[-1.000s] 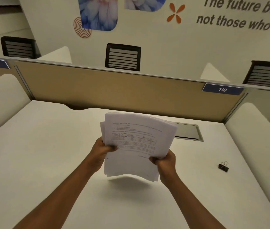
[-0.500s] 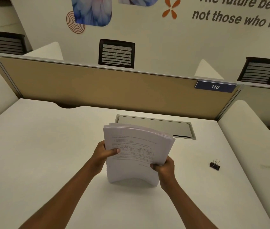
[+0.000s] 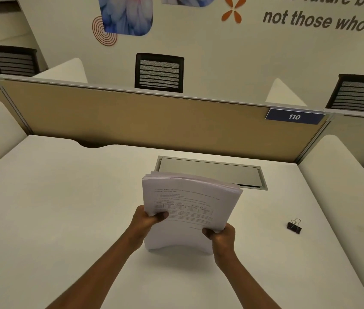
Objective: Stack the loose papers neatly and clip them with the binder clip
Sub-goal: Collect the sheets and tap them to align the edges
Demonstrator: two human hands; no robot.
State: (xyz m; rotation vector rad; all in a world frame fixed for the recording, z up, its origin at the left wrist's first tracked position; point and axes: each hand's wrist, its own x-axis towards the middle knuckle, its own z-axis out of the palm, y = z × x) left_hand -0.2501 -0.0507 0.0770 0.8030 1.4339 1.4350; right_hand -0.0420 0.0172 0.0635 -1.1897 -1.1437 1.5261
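Two hands were on the job here, both wrapped around the paper stack (image 3: 187,210) in the lower middle of the frame. My left hand (image 3: 147,221) pinched the stack's left edge with the thumb on the printed face, and my right hand (image 3: 222,236) gripped the lower right corner the same way, fingers curled behind the sheets. The stack stood upright and bowed a bit, bottom edge down on the white desk (image 3: 65,219), or so it looked. Top edges looked slightly fanned at the upper left corner, so I'd call this the squaring-up step, not finished yet.

The binder clip (image 3: 294,226) sat untouched on the desk at the right of the frame, well apart from the papers. Next move, I figured: get the edges flush, keep one hand clamped on the stack so it doesn't splay, and send the right hand over for the clip.
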